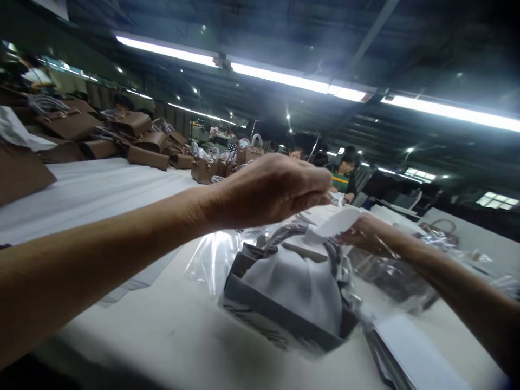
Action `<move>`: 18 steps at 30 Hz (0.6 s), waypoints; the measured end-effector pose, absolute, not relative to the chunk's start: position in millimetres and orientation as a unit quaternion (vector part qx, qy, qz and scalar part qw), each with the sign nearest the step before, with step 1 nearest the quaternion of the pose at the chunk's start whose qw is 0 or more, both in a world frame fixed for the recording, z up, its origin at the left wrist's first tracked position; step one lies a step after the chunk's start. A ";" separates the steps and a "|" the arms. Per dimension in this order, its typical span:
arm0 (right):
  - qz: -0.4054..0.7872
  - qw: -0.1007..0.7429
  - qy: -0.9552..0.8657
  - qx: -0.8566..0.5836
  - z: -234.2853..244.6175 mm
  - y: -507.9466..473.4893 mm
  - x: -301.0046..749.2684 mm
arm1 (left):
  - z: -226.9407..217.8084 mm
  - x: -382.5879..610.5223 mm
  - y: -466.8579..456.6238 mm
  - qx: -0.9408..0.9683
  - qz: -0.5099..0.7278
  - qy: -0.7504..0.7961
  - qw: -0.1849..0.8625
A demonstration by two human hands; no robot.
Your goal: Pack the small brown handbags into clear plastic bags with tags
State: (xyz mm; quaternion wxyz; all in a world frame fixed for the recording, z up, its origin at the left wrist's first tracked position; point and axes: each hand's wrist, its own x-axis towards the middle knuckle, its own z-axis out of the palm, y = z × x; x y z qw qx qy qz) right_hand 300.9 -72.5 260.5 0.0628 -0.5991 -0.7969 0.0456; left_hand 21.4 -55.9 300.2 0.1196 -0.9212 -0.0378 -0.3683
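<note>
My left hand [272,187] reaches across the view with its fingers pinched together above a grey handbag [284,292]. My right hand [363,233] holds a white strip of paper [335,225] by its right end, close to my left fingertips. The handbag lies on the white table [170,325], partly inside a clear plastic bag [211,260], and a pale stuffed form [300,281] fills its opening. What my left fingers pinch is too small to make out.
Several brown handbags [134,141] with wrapped handles lie in a row at the far left of the long table. A flat white sheet [414,352] lies at the near right. People work at the far end, one in a green top [343,173]. Strip lights hang overhead.
</note>
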 end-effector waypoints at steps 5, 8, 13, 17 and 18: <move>0.163 0.008 -0.797 -0.581 240.2 -74.3 297.1 | 278.5 27.3 -29.2 -0.938 -0.302 -0.139 0.097; 0.266 0.084 -0.741 -0.611 232.1 -85.7 288.4 | 253.9 26.7 -8.6 -0.923 -0.320 -0.197 0.088; 0.245 0.158 -0.717 -0.633 239.9 -137.6 263.0 | 250.0 25.0 -2.7 -0.911 -0.341 -0.206 0.105; 0.159 0.184 -0.721 -0.648 220.4 -165.3 241.4 | 248.8 32.9 -7.1 -0.919 -0.323 -0.205 0.093; 0.139 0.189 -0.715 -0.659 214.3 -167.0 238.7 | 247.6 34.7 -7.1 -0.921 -0.322 -0.204 0.085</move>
